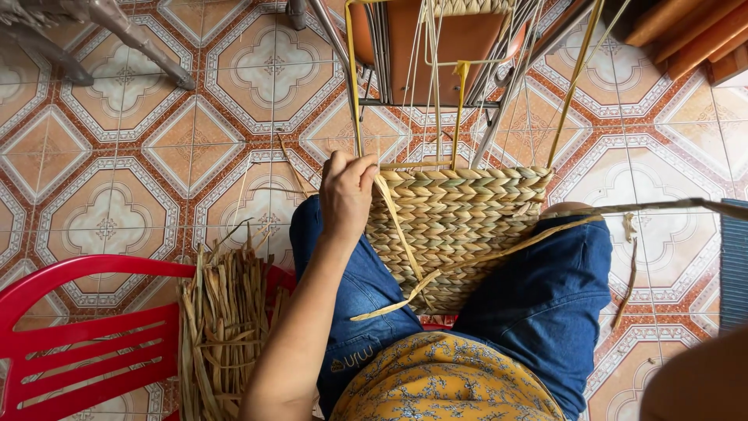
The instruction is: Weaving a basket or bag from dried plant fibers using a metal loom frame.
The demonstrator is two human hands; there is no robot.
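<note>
So, my left hand (345, 191) is pinched on a strand (399, 226) at the far left rim of the woven basket (460, 234), which sits between my knees. Right hand's out of view. Bundle of dried strips (222, 327) lies near left, on the red chair (86, 335).

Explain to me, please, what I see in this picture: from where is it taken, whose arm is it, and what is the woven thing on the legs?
There is one view, from a camera worn on the person's head and looking down at their lap. No machine is here, only a person sitting in blue jeans.

The left hand grips the top left edge of a half-woven basket panel of braided dry straw, which stands between the knees. Thin upright strands rise from it toward a chair in front. A loose flat straw strip crosses the panel.

The right hand is hidden; only a forearm shows at the lower right corner.

A bundle of dry straw lies on a red plastic chair. The floor is patterned tile.
</note>
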